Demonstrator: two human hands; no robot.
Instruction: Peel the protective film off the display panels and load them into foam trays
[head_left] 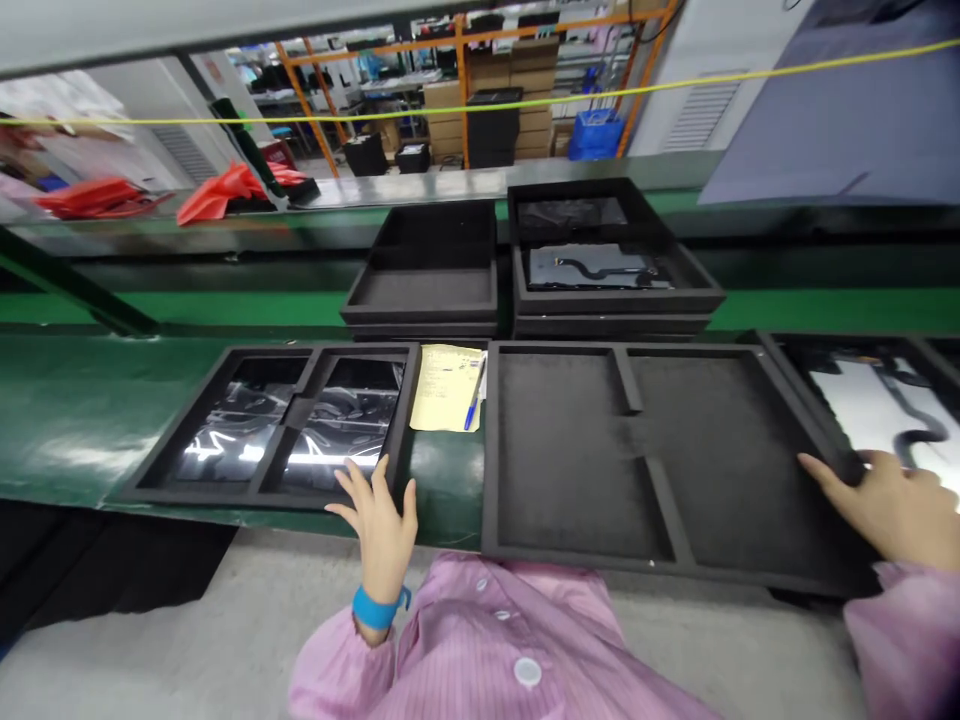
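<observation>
My left hand (379, 515) is open, its fingers spread over the front edge of a black foam tray (411, 425). Inside that tray lie two glossy dark screen panels (341, 415), one per compartment. At the right, my right hand (900, 510) has its thumb and fingers closed around the near left corner of another black foam tray (795, 400). A bright panel with a dark ribbon cable (874, 400) rests in this tray, partly hidden by the hand. Between my hands is a two-compartment foam tray (559, 450) with bare compartments; the right-hand tray overlaps its right side.
A yellow note sheet (442, 385) with a blue pen (474, 400) lies between trays. Behind stand stacked foam trays (420, 290), and another stack (615, 300) holding panels. A green post (82, 285) rises at left. A yellow cord (405, 113) crosses above the bench.
</observation>
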